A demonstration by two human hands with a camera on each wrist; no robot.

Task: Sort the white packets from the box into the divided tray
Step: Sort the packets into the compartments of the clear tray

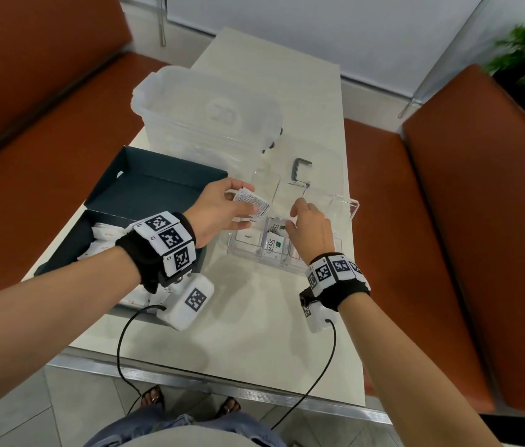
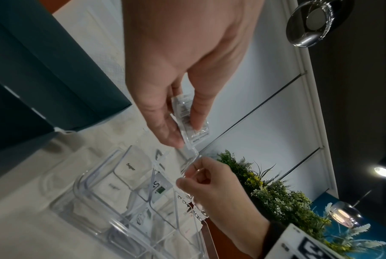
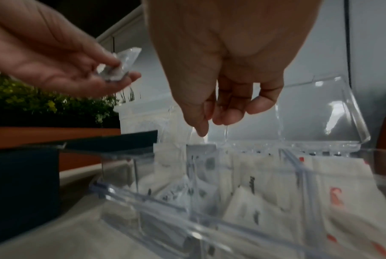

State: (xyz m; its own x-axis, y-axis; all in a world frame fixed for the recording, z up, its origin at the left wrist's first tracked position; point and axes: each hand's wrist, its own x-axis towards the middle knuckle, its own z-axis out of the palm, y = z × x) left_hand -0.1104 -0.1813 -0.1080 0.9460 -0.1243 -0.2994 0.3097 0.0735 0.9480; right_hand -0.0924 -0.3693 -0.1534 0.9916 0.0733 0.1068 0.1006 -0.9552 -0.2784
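Observation:
My left hand (image 1: pixel 248 206) pinches a white packet (image 1: pixel 253 201) with small black print between thumb and fingers, just above the left side of the clear divided tray (image 1: pixel 248 257). The left wrist view shows that packet (image 2: pixel 199 137) hanging over the compartments. My right hand (image 1: pixel 293 217) hovers over the tray's middle, fingers curled and pinching the edge of the raised clear lid (image 1: pixel 340 204). Stevia packets (image 1: pixel 274 241) stand in the middle compartment and Sugar packets (image 1: pixel 248 236) lie in the left one. The dark box (image 1: pixel 61 253) at left holds more white packets (image 1: pixel 103 240).
The box's dark lid (image 1: pixel 157 185) stands open behind it. A large clear plastic bin (image 1: pixel 206 117) sits at the back of the white table (image 1: pixel 238 317), with a grey handle (image 1: pixel 301 171) beside it. Orange benches flank the table; cables hang from both wrists.

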